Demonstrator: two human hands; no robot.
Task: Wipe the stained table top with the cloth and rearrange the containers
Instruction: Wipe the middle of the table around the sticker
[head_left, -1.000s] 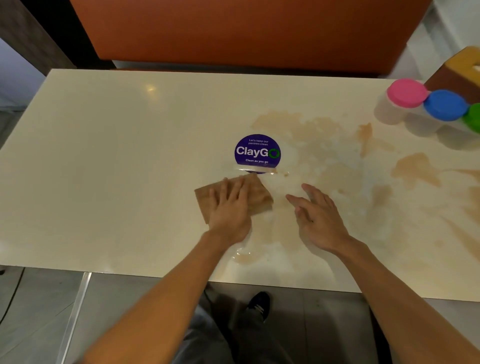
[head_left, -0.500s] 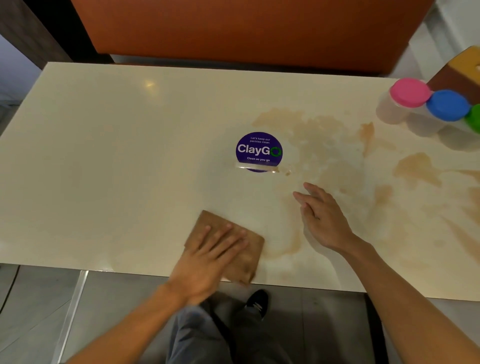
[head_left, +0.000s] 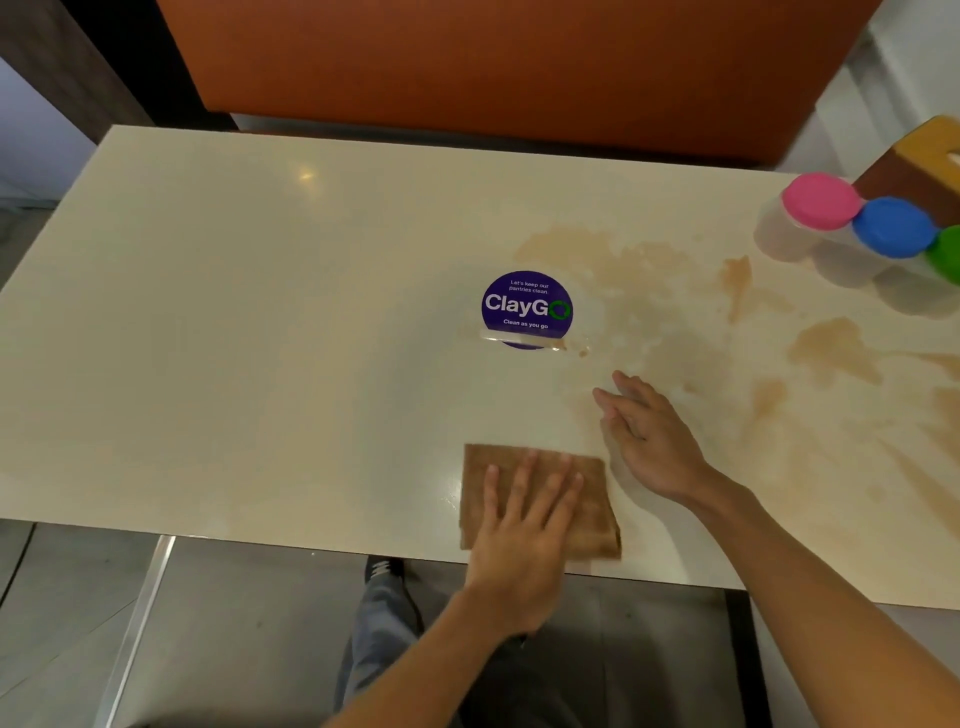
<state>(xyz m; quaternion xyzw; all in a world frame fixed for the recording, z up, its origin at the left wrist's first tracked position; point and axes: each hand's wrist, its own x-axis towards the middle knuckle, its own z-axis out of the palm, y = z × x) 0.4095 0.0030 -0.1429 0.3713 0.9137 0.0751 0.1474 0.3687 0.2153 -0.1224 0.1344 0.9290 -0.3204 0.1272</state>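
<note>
Cream worktop (head_left: 260, 312) with brown stains (head_left: 831, 348) spread from centre toward 3 o'clock. The left hand (head_left: 524, 540), fingers straight and spread, presses flat on the folded brown cloth (head_left: 587, 504) at the near edge, 6 o'clock. The right hand (head_left: 649, 436), fingers relaxed and holding nothing, rests on the worktop just beside the cloth. A round purple sticker (head_left: 527, 306) marks the centre. Containers with pink lid (head_left: 818, 200), blue lid (head_left: 893, 226) and green lid (head_left: 948, 252) stand at 2 o'clock.
</note>
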